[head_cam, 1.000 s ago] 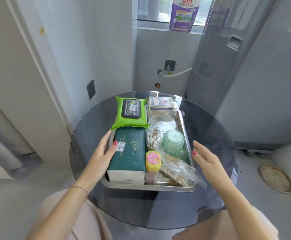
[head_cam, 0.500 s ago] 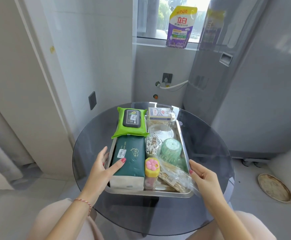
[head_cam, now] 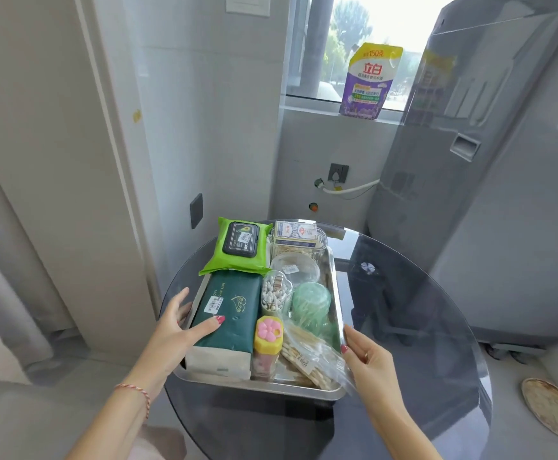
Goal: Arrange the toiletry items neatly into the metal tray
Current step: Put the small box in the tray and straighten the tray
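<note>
The metal tray (head_cam: 261, 387) sits on a round dark glass table (head_cam: 413, 327), full of toiletries. A dark green tissue pack (head_cam: 228, 313) lies along its left side, a light green wet-wipe pack (head_cam: 238, 245) behind it. To the right are a clear cotton-swab jar (head_cam: 275, 293), a green cup (head_cam: 311, 302), a yellow container with a pink flower lid (head_cam: 268, 336), a plastic bag of wooden sticks (head_cam: 314, 360), a clear round lid (head_cam: 296, 268) and a clear box with a card (head_cam: 296, 239). My left hand (head_cam: 175, 333) rests at the tray's left edge, thumb on the tissue pack. My right hand (head_cam: 369, 358) touches the tray's right rim, fingers straight.
A grey refrigerator (head_cam: 486, 194) stands close behind the table on the right. A purple detergent pouch (head_cam: 369, 83) stands on the window sill. A round woven mat (head_cam: 553, 413) lies on the floor at right. A wall and door frame close in on the left.
The view has tilted upward, so the tray sits lower in frame. My right hand moved in from beside the tray onto its right rim. My left hand stays at the tissue pack.
</note>
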